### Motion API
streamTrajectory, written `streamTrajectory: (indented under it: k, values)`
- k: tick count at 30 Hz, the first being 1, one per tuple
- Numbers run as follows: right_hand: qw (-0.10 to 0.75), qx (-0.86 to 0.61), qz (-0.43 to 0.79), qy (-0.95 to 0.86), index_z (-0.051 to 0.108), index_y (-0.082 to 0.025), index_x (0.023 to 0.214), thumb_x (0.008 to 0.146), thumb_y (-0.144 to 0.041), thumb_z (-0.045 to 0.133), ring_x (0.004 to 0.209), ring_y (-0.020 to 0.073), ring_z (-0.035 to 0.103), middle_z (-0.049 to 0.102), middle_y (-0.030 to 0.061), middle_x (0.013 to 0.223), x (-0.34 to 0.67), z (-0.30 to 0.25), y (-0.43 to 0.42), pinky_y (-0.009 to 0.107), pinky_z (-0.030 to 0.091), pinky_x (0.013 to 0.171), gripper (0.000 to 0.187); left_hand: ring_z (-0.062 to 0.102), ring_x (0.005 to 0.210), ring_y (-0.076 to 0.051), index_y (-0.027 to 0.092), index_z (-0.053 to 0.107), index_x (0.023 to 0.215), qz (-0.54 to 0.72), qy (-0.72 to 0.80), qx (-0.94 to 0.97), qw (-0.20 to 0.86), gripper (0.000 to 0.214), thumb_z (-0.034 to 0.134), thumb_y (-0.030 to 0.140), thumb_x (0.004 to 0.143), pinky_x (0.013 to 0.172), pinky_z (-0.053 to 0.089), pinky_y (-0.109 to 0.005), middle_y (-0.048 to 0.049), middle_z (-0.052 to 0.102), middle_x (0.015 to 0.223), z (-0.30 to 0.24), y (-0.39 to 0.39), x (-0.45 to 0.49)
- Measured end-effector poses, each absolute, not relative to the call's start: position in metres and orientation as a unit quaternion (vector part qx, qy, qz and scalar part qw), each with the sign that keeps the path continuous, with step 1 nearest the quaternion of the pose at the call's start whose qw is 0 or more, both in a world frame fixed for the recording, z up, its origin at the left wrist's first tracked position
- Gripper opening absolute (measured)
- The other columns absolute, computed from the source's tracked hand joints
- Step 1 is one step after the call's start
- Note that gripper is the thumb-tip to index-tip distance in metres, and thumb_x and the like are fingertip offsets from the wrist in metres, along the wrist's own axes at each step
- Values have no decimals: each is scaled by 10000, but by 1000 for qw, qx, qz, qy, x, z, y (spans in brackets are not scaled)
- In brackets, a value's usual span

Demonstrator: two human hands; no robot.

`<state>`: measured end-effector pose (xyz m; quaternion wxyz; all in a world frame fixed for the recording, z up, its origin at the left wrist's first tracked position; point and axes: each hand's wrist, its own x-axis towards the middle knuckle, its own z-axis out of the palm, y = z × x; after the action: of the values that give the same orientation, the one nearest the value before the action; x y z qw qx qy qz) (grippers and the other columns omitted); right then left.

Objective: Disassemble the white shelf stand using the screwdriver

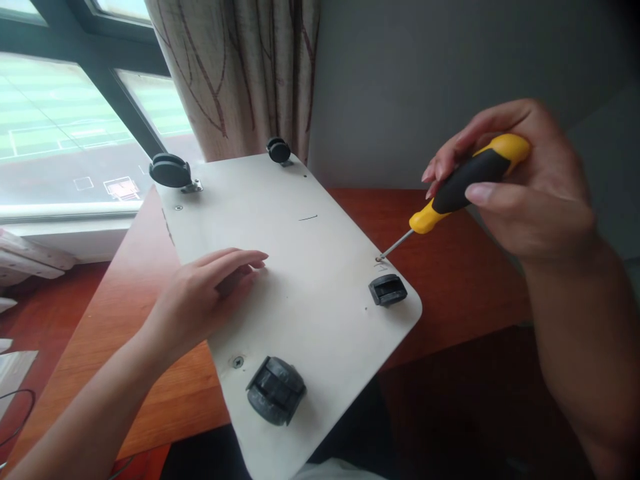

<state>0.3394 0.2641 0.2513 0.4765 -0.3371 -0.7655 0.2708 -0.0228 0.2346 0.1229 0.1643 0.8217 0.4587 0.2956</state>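
My right hand [535, 180] grips a screwdriver [467, 180] with a yellow and black handle. Its thin metal shaft slants down to the left, and the tip meets a small screw [379, 259] near the right edge of a white board [320, 320]. Resting on the left part of that board is my left hand [215, 283], with its fingers stretched out and slightly bent; its palm side is partly hidden. Black caster wheels stand on the board's corners: one wheel [388, 290] just below the screw, and a larger one [276, 391] at the near end.
A wooden table [160, 393] lies under the board. Two more casters, one at the far left [171, 171] and one at the far right [279, 151], stand up from the board. Behind are a patterned curtain [250, 73], a window [80, 127] and a grey wall [425, 87].
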Motion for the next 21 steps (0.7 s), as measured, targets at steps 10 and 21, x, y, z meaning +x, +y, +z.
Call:
streamTrajectory:
  k: [10,21]
  values:
    - [316,-537,-181,-761,661,-259,1019,798,-517,691,703,137,545,630,-11,811,354,267,252,353,473,727,341,686,924,-186,233,635,1118,275,472,817,186,198,520,273,962,823,554,-320,-48,719,1086,132,232,-18]
    - [268,-529,-213,-776,682,-234,956,795,-563,686,651,129,529,630,0,763,354,272,260,321,423,657,366,689,902,-175,247,658,1094,290,464,819,176,194,533,303,956,800,525,-289,-35,722,1069,126,235,-20]
